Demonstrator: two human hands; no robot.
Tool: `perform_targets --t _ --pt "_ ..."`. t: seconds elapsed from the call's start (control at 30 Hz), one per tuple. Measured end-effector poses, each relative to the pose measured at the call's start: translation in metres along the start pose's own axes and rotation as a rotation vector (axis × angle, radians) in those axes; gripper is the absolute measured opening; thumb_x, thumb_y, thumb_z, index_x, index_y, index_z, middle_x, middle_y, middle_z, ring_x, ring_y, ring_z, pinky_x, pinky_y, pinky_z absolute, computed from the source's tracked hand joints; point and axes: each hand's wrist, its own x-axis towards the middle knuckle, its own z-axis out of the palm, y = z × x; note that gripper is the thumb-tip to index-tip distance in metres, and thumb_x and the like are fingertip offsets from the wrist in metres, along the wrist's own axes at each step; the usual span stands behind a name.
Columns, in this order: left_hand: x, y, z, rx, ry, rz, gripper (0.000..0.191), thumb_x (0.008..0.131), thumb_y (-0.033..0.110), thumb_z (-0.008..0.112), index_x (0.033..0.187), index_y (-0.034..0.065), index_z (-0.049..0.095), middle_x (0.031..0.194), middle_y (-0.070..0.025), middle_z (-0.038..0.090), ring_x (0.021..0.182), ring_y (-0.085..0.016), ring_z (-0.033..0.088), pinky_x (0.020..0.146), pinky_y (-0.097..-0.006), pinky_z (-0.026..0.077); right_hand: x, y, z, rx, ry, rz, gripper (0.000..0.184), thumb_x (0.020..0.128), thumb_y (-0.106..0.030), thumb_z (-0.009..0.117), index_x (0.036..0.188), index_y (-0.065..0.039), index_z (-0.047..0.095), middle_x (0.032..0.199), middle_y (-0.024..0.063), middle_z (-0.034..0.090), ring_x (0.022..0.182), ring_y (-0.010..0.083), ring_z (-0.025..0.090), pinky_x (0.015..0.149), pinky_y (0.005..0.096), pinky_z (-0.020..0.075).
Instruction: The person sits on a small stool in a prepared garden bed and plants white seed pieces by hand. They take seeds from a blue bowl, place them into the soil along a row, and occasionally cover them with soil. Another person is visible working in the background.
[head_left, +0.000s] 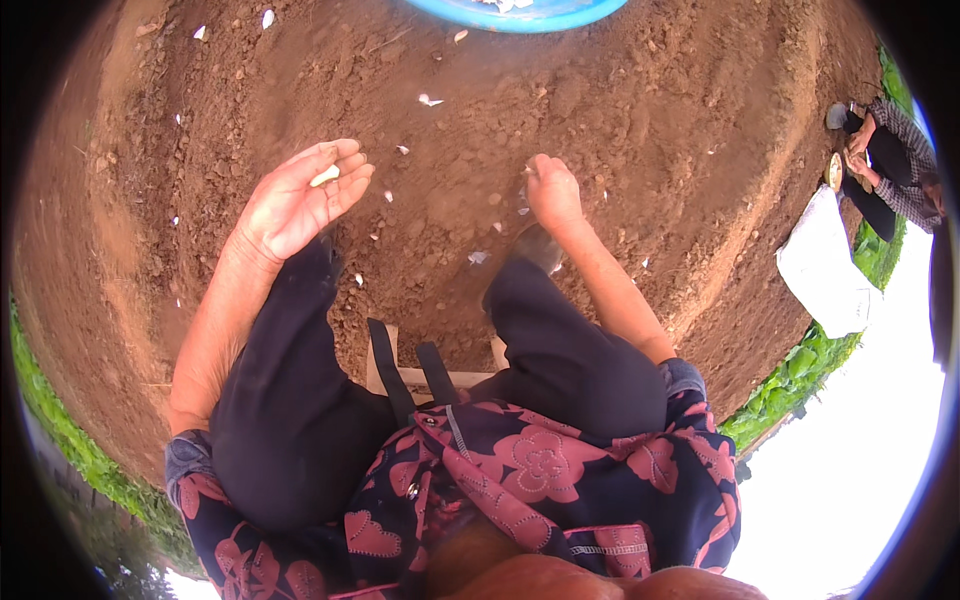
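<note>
My left hand (304, 196) is turned palm up above the soil, its fingers slightly curled, with a pale garlic clove (325, 176) lying in it near the thumb. Over to the right, my right hand (553, 187) is closed with its back upward, low over the tilled soil (450, 161); something small may be pinched at its fingertips, but I cannot tell. More garlic cloves, such as one (429, 100) ahead between my hands, lie scattered on the ground. Part of a blue basin (517, 24) with pale pieces in it shows at the top edge.
At the far right a person (892, 161) sits with both hands near a small bowl (834, 172). A white sack (825, 262) lies close by. Green plants (787, 379) border the soil. My shoe (537, 247) is beneath my right hand, and a low seat frame (420, 377) is between my legs.
</note>
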Motion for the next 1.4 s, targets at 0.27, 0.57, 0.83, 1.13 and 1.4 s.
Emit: perform_targets --t 0.27,0.57,0.83,1.13,1.4 --pt "-0.011 -0.001 -0.016 -0.036 0.039 -0.011 0.032 0.105 0.011 0.056 0.131 -0.0075 0.056 0.125 -0.0206 0.064 0.121 -0.033 0.064 0.103 -0.0418 0.057 -0.009 -0.010 -0.011 -0.122 -0.073 0.039 0.012 0.089 -0.018 0.066 0.095 -0.009 0.063 0.091 0.0187 0.066 0.090 0.0402 0.067 0.076 0.0518 0.0547" --pt "-0.019 -0.005 -0.028 -0.035 0.071 -0.007 0.033 0.102 0.009 0.061 0.128 -0.0090 0.057 0.125 -0.0219 0.062 0.121 -0.033 0.063 0.105 -0.0417 0.056 -0.004 -0.022 0.004 -0.384 -0.178 -0.186 0.008 0.084 -0.013 0.066 0.089 -0.008 0.064 0.091 0.0137 0.066 0.091 0.0345 0.069 0.077 0.0462 0.0583" --pt "-0.005 -0.002 -0.017 0.009 0.036 0.043 0.032 0.104 0.011 0.057 0.129 -0.0090 0.056 0.123 -0.0219 0.063 0.117 -0.033 0.065 0.102 -0.0429 0.058 0.007 -0.020 0.003 -0.363 -0.211 -0.046 0.006 0.086 -0.007 0.062 0.092 -0.008 0.065 0.101 0.0172 0.069 0.100 0.0351 0.069 0.082 0.0460 0.0589" --pt "-0.022 -0.001 -0.024 -0.062 0.074 0.022 0.037 0.106 0.018 0.055 0.132 -0.0089 0.054 0.122 -0.0226 0.065 0.113 -0.033 0.068 0.099 -0.0432 0.060 0.130 -0.116 -0.044 -0.337 0.018 -0.470 0.015 0.090 -0.009 0.061 0.102 -0.007 0.069 0.101 0.0150 0.072 0.099 0.0355 0.071 0.083 0.0464 0.0587" --pt "-0.019 0.002 -0.025 -0.098 0.120 0.009 0.036 0.107 0.018 0.055 0.131 -0.0092 0.055 0.125 -0.0228 0.063 0.116 -0.033 0.067 0.100 -0.0427 0.059 0.215 -0.150 -0.004 -0.725 -0.108 -0.458 0.026 0.090 -0.006 0.062 0.115 -0.001 0.068 0.123 0.0151 0.070 0.112 0.0326 0.068 0.093 0.0423 0.0577"
